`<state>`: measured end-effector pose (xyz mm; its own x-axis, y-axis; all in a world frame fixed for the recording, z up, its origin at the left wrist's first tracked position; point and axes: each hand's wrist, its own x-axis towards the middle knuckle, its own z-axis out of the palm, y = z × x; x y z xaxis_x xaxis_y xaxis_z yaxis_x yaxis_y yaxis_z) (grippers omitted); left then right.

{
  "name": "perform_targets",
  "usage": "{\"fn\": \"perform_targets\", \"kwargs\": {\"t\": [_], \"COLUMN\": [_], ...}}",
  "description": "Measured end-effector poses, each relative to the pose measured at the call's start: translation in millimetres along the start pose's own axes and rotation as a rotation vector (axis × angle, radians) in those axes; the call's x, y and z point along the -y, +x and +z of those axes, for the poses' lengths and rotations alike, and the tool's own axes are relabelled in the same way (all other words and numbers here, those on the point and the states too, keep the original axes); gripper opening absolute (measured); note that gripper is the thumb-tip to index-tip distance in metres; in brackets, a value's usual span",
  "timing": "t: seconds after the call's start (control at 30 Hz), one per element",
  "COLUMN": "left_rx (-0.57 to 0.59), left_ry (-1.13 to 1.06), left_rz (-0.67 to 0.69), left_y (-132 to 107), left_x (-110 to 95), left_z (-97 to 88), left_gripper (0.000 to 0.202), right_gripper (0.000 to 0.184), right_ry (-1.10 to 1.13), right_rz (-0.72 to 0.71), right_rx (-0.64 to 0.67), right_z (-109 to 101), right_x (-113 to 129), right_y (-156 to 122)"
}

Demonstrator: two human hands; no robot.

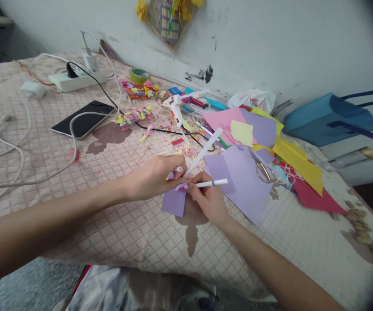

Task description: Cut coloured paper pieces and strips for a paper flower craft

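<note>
My left hand is closed, fingers pinched, with the round end of a white tube showing at its fingertips. My right hand pinches a slim white stick with a blue band, perhaps a pen. The two hands' fingertips nearly meet. Between them a long pale, translucent strip slants up and away; which hand holds it I cannot tell. A small bit of bright pink shows at the fingertips. Under the hands lies a small purple paper piece. A larger lilac sheet lies to the right.
A white glue gun stands among paper scraps. Scissors rest on the lilac sheet near coloured papers. Left are a black tablet, a power strip and cables. Green tape lies behind; a blue bin-like box stands right.
</note>
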<state>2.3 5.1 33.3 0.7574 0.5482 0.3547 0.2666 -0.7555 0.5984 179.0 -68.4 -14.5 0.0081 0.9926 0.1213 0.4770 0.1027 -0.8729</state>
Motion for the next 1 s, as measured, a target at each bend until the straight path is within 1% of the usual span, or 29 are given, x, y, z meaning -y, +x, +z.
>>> {"fn": "perform_targets", "kwargs": {"t": [0.17, 0.27, 0.37, 0.53, 0.77, 0.9, 1.0], "left_rx": [-0.002, -0.003, -0.007, -0.003, -0.005, -0.015, -0.030], "left_ry": [-0.008, -0.009, -0.007, -0.006, -0.003, -0.015, -0.018], "left_rz": [0.021, 0.026, 0.029, 0.046, 0.049, 0.071, 0.097], "left_y": [0, 0, 0, 0, -1, -1, -1], "left_x": [0, 0, 1, 4, 5, 4, 4], "left_z": [-0.5, -0.1, 0.3, 0.7, 1.8, 1.8, 1.9], "left_gripper": [0.011, 0.012, 0.013, 0.012, 0.011, 0.011, 0.010], "right_gripper": [0.015, 0.016, 0.014, 0.010, 0.007, 0.005, 0.006], "right_ry": [0.006, 0.020, 0.040, 0.043, 0.104, 0.132, 0.091], "right_rz": [0.019, 0.019, 0.033, 0.020, 0.048, -0.002, -0.051], "right_rx": [0.055, 0.131, 0.204, 0.280, 0.414, 0.548, 0.601], "right_z": [-4, -7, -10, -13, -15, -17, -18], "right_x": [1, 2, 1, -1, 4, 6, 6], "right_y": [10, 17, 25, 37, 52, 63, 70]}}
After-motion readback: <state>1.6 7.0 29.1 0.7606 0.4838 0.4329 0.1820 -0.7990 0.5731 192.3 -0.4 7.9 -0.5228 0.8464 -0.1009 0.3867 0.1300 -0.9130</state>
